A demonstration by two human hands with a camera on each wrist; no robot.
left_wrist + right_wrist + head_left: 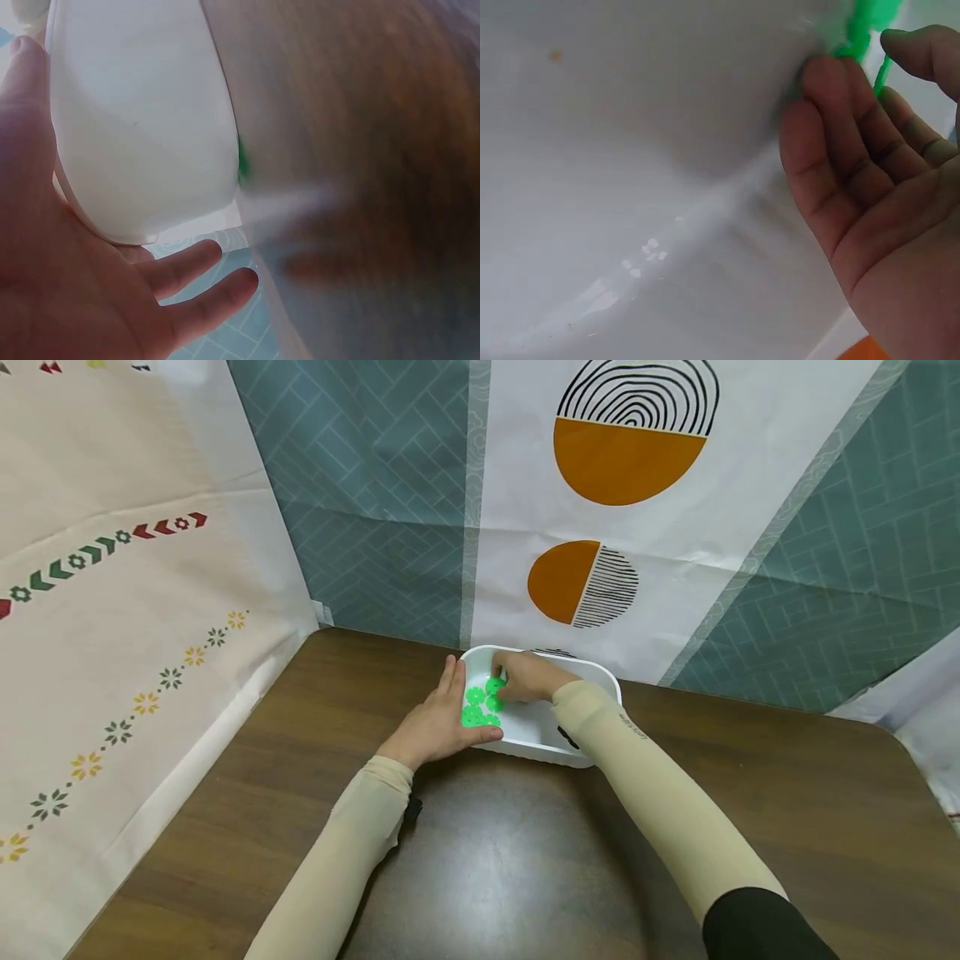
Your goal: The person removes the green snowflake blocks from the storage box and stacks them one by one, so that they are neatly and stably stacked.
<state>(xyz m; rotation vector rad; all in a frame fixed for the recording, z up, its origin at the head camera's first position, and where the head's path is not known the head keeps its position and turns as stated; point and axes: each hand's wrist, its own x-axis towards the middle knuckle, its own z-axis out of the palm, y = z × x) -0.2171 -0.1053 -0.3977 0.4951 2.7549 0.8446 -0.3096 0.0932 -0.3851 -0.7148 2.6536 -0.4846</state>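
A white plastic tub (pixel 551 722) stands on the table against the back wall. Several bright green flower-shaped discs (pixel 476 696) lie in its left end. My left hand (pixel 435 727) rests against that end, its fingers straight along the side and its thumb along the front rim. Seen from the left wrist, the palm (pixel 75 292) lies by the tub's outer wall (pixel 142 120). Inside the tub, my right hand (pixel 528 677) pinches a green disc (pixel 495 686) between thumb and fingers. In the right wrist view, green (pixel 881 71) shows between the thumb and fingers, partly hidden.
The brown wooden table (pixel 480 852) extends in front and to both sides. A patterned cloth wall (pixel 375 502) stands right behind the tub, and a cream embroidered cloth (pixel 150 652) hangs along the left edge. A small brown speck (pixel 555 55) marks the tub's inside.
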